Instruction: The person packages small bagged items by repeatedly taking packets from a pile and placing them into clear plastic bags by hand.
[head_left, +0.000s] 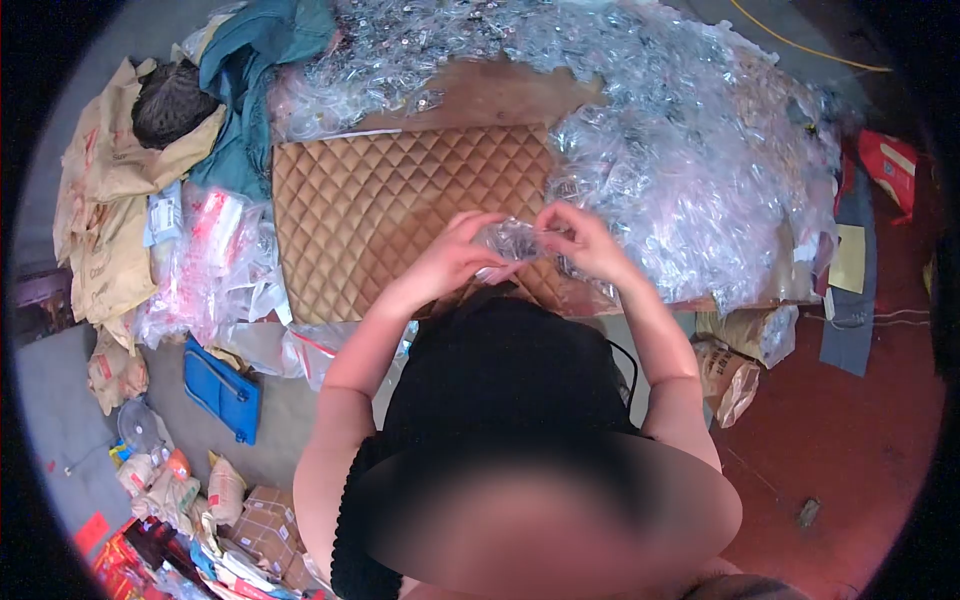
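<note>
A small clear plastic bag [511, 240] is stretched between my two hands, above the front part of a brown quilted mat [360, 210]. My left hand [458, 256] grips the bag's left side, thumb and fingers closed on it. On the other side, my right hand [582, 243] pinches the bag's right edge between thumb and fingers. Something dark seems to show through the bag, too small to make out. Just right of my right hand begins a large pile of clear plastic bags [690, 190].
The bag pile curves round the mat's back and right. Brown paper sacks [110, 230], a teal cloth [240, 90] and pink-and-white plastic packaging [215, 240] lie at left. On the floor are a blue folding item [222, 390], a cardboard box [265, 530] and a paper bag [728, 375].
</note>
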